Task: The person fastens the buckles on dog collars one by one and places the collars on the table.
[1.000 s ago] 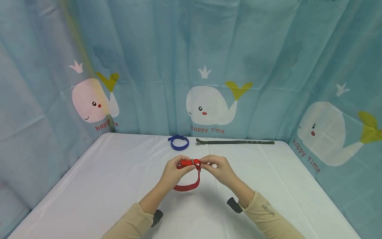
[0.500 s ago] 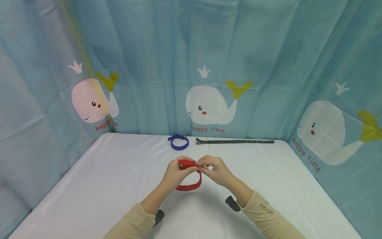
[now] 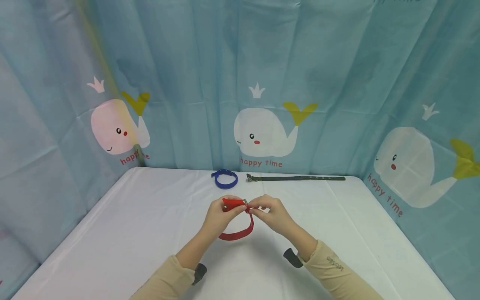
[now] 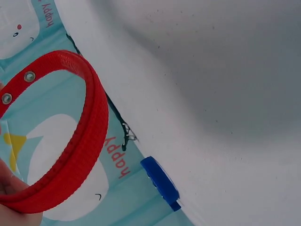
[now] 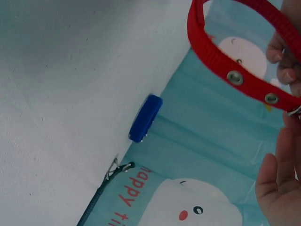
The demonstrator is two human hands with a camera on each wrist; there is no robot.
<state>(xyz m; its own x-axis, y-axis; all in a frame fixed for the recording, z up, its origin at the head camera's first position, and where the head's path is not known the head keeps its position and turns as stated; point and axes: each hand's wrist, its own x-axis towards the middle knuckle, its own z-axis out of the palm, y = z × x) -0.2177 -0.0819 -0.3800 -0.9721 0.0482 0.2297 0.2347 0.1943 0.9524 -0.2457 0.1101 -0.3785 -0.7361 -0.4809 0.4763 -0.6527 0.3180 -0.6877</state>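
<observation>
In the head view, a red collar (image 3: 236, 236) hangs as a loop above the white table, held between both hands. My left hand (image 3: 219, 216) pinches its doubled strap near the tip, thumb in front. My right hand (image 3: 273, 213) pinches the collar beside the metal buckle (image 3: 245, 202), fingertips almost meeting the left thumb. Metal eyelets (image 5: 235, 77) line the strap in the right wrist view, and a bit of the buckle shows at that view's right edge. In the left wrist view the webbing curves past the left fingers (image 4: 9, 181). How the strap runs through the buckle is hidden by fingers.
A coiled blue collar (image 3: 226, 179) lies at the table's back edge. To its right, a dark green collar (image 3: 296, 178) stretches out straight, buckle end leftward. Behind the white table (image 3: 112, 241) hangs a blue curtain (image 3: 180, 104) with printed whales.
The right fingers have shifted slightly left, onto the buckle area. The buckle, which lay flat across the strap, now stands tilted at the strap's right end; the strap end angles up.
</observation>
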